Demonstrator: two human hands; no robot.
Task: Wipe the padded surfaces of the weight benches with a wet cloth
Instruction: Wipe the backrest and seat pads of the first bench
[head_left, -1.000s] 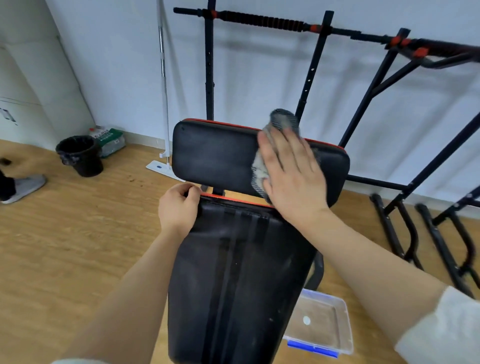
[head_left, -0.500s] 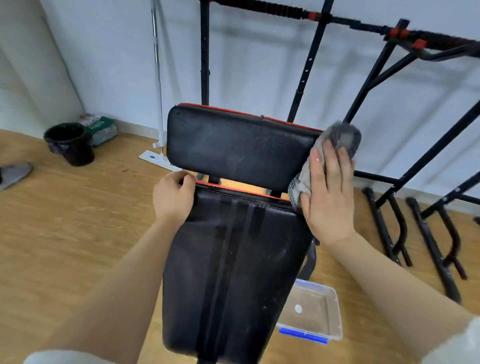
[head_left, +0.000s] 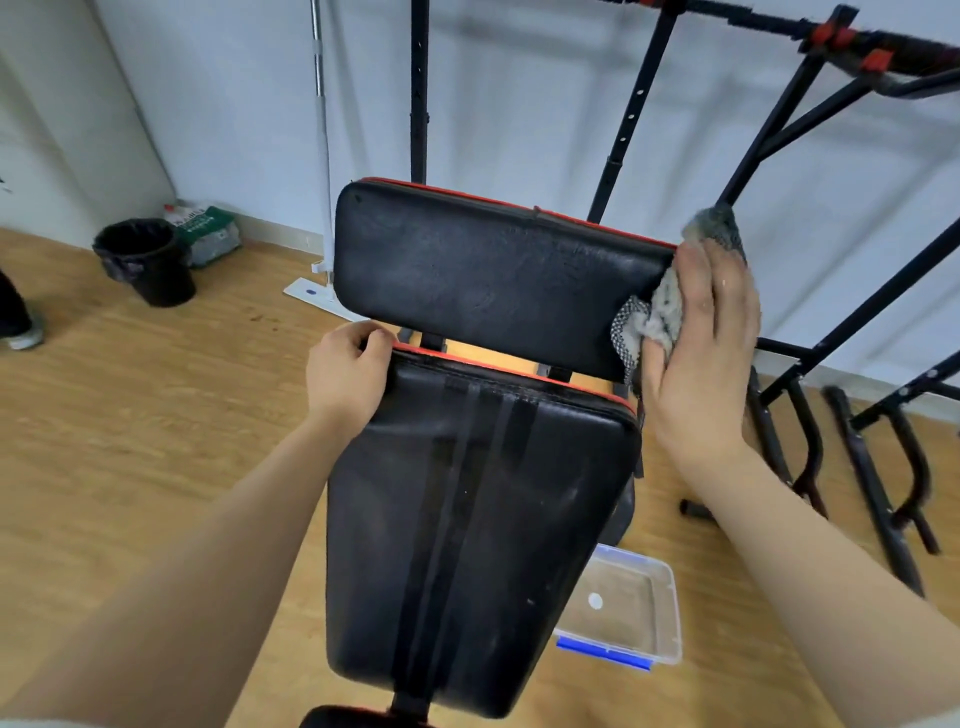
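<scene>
At frame right, flat right grip (head_left: 696, 353) palms the soft, limp cloth (head_left: 649, 319) against the pad (head_left: 493, 275); left grip (head_left: 345, 376) clasps the bench (head_left: 467, 519).

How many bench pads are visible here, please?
2: the far pad, cloth at its right end, and the near pad. A third may be cut off at the bottom edge.
</scene>
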